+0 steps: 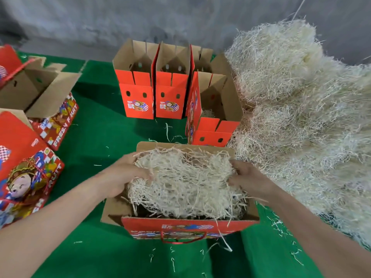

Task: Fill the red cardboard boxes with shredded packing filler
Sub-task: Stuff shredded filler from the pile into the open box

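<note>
Open red cardboard box (180,225) with a red cord handle, standing at the near centre of the green table cover (96,137). A wad of pale shredded packing filler (184,183) sits in its mouth, rising above the rim. The left hand (122,175) grasps the wad's left side and the right hand (248,178) its right side, fingers curled into the strands. A large heap of the same filler (301,107) lies just right of the box; further open red cartons (138,101) stand upright behind it
</note>
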